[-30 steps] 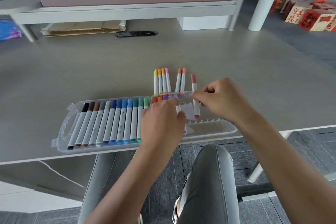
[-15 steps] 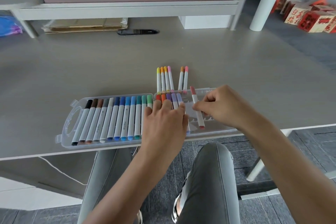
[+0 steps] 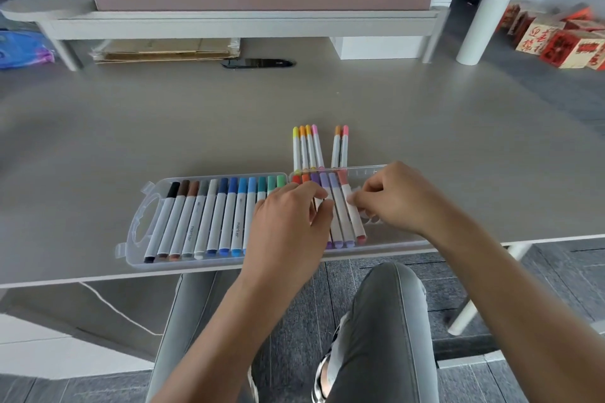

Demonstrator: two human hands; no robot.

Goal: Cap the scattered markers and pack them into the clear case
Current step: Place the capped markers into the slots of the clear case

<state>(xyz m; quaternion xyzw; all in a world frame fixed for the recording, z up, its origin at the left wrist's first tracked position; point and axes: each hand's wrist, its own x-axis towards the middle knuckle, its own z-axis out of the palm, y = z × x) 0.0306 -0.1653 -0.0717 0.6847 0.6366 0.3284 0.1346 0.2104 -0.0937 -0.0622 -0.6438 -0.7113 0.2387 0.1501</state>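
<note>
Clear plastic marker case [image 3: 137,232] lies at the desk's near edge; left hand [image 3: 288,222] rests flat-fingered on its markers, right hand [image 3: 393,203] apparently pinches the salmon-capped marker [image 3: 352,209] inside; 6 capped markers [image 3: 319,147] lie behind.

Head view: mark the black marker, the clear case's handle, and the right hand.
black marker [image 3: 162,221]: head view, mid barrel.
clear case handle [image 3: 140,222]: head view, left loop edge.
right hand [image 3: 397,198]: head view, back of hand.
</note>
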